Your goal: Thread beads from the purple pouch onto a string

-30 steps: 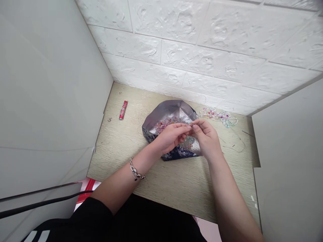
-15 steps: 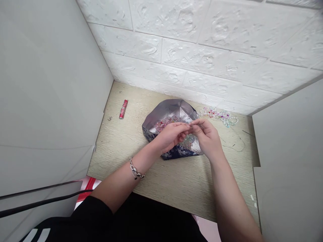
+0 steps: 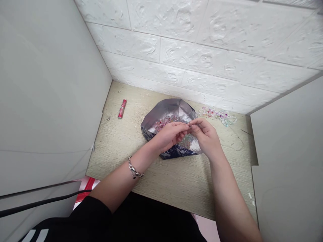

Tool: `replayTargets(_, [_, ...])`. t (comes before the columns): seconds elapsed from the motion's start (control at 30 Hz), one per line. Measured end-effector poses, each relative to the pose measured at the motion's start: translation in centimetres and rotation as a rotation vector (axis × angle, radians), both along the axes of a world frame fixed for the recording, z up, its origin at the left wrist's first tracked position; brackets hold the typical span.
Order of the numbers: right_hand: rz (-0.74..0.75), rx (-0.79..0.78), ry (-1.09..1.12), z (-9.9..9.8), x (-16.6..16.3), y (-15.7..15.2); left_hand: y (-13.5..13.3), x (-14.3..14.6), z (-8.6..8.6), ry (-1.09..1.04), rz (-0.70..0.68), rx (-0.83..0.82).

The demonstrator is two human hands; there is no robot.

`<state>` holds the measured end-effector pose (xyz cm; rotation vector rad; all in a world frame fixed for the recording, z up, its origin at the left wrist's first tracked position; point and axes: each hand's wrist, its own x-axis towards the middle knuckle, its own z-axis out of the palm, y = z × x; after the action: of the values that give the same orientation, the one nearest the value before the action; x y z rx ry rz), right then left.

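Head view: silver-lined bag (image 3: 165,107) holds pink and greenish beads (image 3: 160,124) beneath 2 hands (image 3: 168,137) (image 3: 208,138).

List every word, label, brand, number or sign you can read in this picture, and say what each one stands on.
No text can be read anywhere in the picture.
Red cylinder: pale marks, too small and blurred to read or to tell whether they are lettering.
Silver-lined pouch: pale floral pattern on its dark blue outside; no letters can be made out.
Black sleeve: no lettering visible.
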<state>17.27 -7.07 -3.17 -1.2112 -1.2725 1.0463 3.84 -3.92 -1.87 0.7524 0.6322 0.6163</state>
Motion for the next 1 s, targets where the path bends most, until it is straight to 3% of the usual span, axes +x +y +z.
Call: replayTargets(1.0, [-0.024,-0.001,-0.111,0.31,-0.18,-0.22,0.01,0.08,-0.30,0.034,0.012,0.055])
